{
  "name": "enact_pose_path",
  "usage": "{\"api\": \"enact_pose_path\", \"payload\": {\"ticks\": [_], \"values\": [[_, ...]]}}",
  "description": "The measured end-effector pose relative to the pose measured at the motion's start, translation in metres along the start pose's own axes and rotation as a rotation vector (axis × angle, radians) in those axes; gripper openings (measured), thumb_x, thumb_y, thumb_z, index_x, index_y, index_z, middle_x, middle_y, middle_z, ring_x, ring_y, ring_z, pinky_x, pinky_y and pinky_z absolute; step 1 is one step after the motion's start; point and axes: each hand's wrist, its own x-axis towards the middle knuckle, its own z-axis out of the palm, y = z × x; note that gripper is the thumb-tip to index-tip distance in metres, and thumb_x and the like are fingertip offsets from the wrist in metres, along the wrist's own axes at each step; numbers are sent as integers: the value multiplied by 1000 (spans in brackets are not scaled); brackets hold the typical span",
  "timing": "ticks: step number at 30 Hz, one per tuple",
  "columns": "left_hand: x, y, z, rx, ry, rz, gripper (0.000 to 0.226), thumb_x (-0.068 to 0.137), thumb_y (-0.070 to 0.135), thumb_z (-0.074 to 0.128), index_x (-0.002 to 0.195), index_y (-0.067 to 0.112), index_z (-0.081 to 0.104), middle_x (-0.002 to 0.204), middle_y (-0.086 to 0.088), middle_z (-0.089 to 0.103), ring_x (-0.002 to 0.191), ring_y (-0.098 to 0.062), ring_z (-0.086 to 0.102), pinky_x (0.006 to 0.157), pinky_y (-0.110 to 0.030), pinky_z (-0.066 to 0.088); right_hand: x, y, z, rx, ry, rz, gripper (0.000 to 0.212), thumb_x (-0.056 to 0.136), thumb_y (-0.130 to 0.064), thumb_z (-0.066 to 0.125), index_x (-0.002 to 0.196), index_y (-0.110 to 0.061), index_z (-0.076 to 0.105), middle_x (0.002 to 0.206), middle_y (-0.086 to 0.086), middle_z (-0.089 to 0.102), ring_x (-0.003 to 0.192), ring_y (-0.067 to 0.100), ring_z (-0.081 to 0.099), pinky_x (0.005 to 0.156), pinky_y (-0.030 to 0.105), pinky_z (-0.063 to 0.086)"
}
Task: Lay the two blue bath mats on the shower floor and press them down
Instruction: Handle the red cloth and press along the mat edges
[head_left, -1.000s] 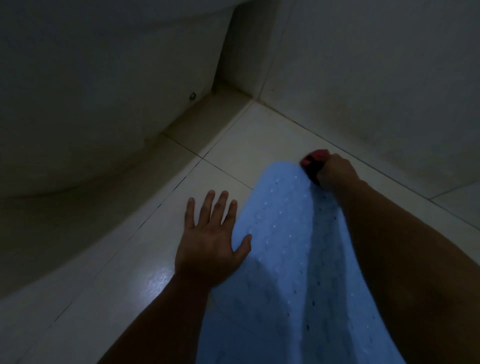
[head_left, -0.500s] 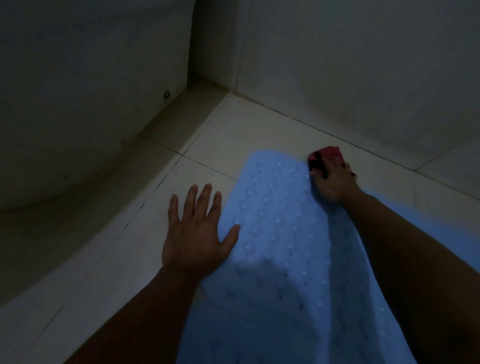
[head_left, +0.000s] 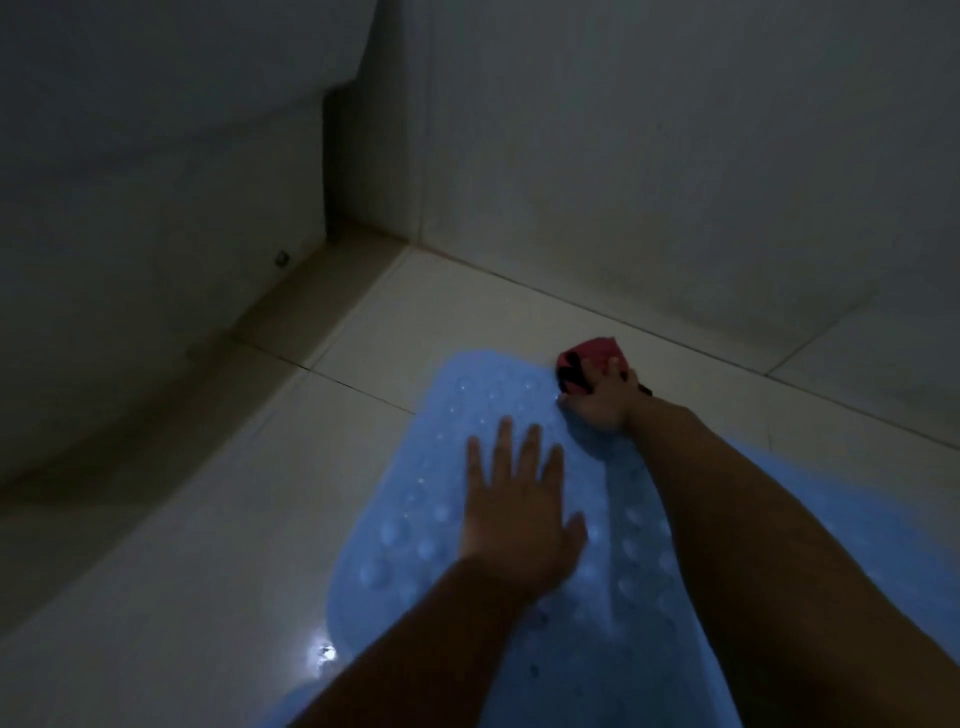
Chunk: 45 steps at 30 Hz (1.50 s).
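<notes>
Pale floor tiles (head_left: 197, 613) fill the dim shower space in front of you, with one bright glint of light on the tile close to your left forearm. Nearest you, the blue mat (head_left: 415, 525) runs from the bottom edge of the view away toward the corner, lying on the tiles, its rounded far end stopping short of the wall. Its top is covered in raised bubbles. More blue shows to the right of your right forearm; whether that is the second mat or part of the same one cannot be told in this light.

Your left hand (head_left: 514, 509) lies on the middle of the mat, palm down, fingers straight and a little spread, thumb out to the right, holding nothing. Further off, your right hand (head_left: 602, 400) is at the mat's far right corner, its heel on the blue, and its fingers reach onto a red cloth (head_left: 587, 358) lying just past the corner on the tile. Whether those fingers grip the cloth or only rest on it is unclear.

Beyond, a grey wall (head_left: 675, 156) meets the floor, and a curved white fixture (head_left: 156, 182) rises on the left.
</notes>
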Motion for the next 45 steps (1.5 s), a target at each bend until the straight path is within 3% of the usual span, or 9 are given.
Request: {"api": "enact_pose_path", "payload": {"ticks": [4,11,17,21,25,29,33,40,45], "values": [[-3,20,38,23,61,90,76,98,67,33,157,18,37,167,-13,23,156,-38,9,121,-65,11,-3,3,1,-21,38,-23,90,93,-70,43,160,-31,-2,167,12,-15,152,44,-11,123,59,5],[-6,24,34,81,-13,76,75,101,65,26,160,19,28,169,-10,15,157,-35,4,122,-63,10,-14,12,18,19,254,-89,75,98,-62,37,156,-18,19,167,13,11,152,39,10,120,59,17],[-3,24,29,121,-36,84,73,100,64,27,160,21,29,170,-8,15,157,-33,5,122,-62,11,-35,98,-4,59,403,-8,44,101,-37,42,141,-20,39,148,15,43,131,41,44,108,54,38],[-2,22,30,136,-30,80,74,99,64,28,159,21,30,170,-8,17,157,-33,7,122,-61,13,-46,159,-19,-40,348,175,52,89,-27,54,140,-32,42,126,17,59,114,41,57,99,51,47],[-3,24,32,173,-42,70,76,98,66,23,161,22,25,170,-8,14,157,-33,5,123,-61,10,-57,219,-35,-163,256,429,51,86,-28,62,135,-33,49,119,16,61,116,38,55,101,50,43],[-6,25,35,187,-32,76,77,98,65,21,160,21,28,169,-8,17,157,-34,8,123,-61,11,-65,322,-31,38,188,723,48,92,-51,53,133,-24,53,132,23,58,123,43,55,111,59,36],[1,23,33,185,-1,90,77,98,65,23,159,19,31,168,-10,21,157,-35,10,122,-62,12,-106,412,-6,88,276,751,43,86,-47,55,116,-17,66,110,23,67,97,41,66,91,48,53],[0,23,37,183,28,75,82,95,72,21,159,21,29,169,-9,20,156,-35,11,123,-62,8,-225,385,47,207,399,666,41,99,-40,53,126,-11,61,108,30,65,100,42,64,79,36,43],[-3,30,35,191,11,67,98,87,87,13,161,24,21,170,-7,14,157,-33,5,123,-60,4,-268,366,68,195,522,504,32,82,-26,41,101,-14,64,71,-8,47,63,22,42,69,28,35]]}}
